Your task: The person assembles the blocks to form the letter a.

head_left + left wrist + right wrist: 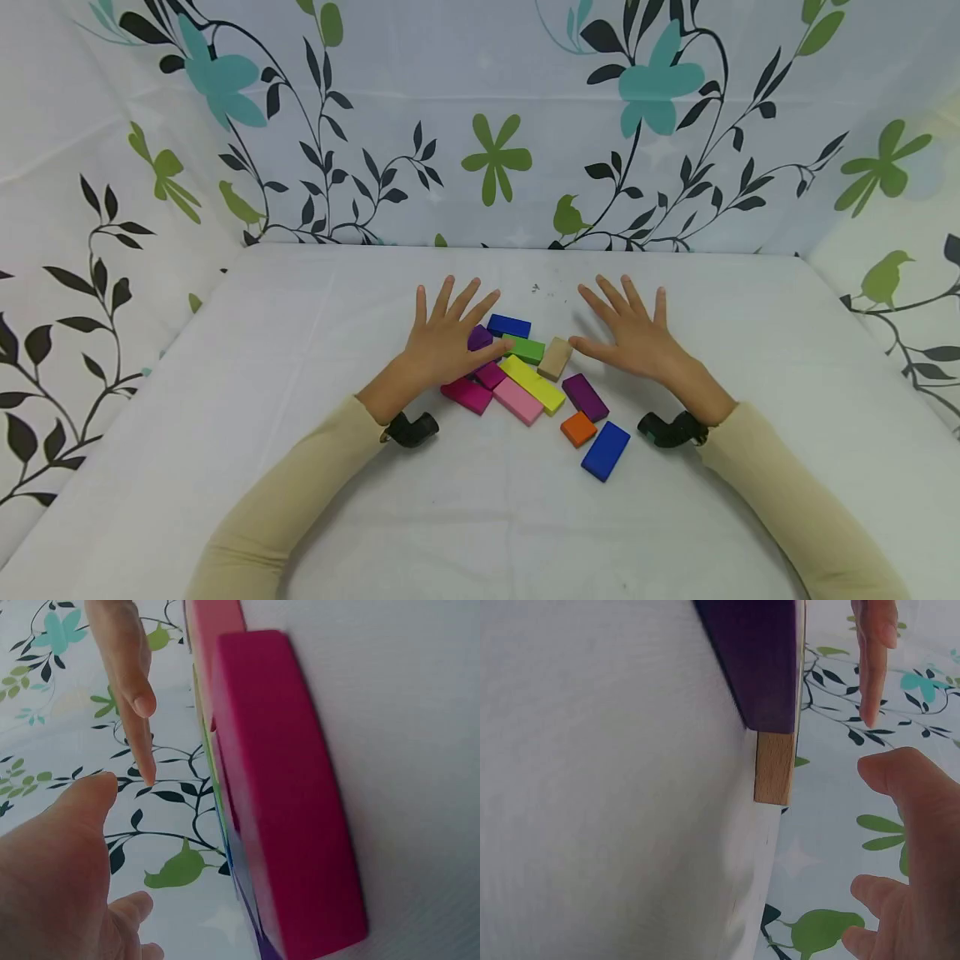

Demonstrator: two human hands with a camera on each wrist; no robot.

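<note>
White tabletop (420,533) bears bright blocks (532,385), one tan block (555,359) — left fingers (442,300), right fingers (633,297) outspread, released.

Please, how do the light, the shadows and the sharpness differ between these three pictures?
Head view: bright, a soft shadow beside the left sleeve, the yellow block fairly crisp; left wrist view: dimmer, the close magenta block slightly soft-edged; right wrist view: also dim, a blurry shadow on the white tabletop.

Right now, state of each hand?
Left hand: open, spread, holding nothing.
Right hand: open, spread, holding nothing.
</note>
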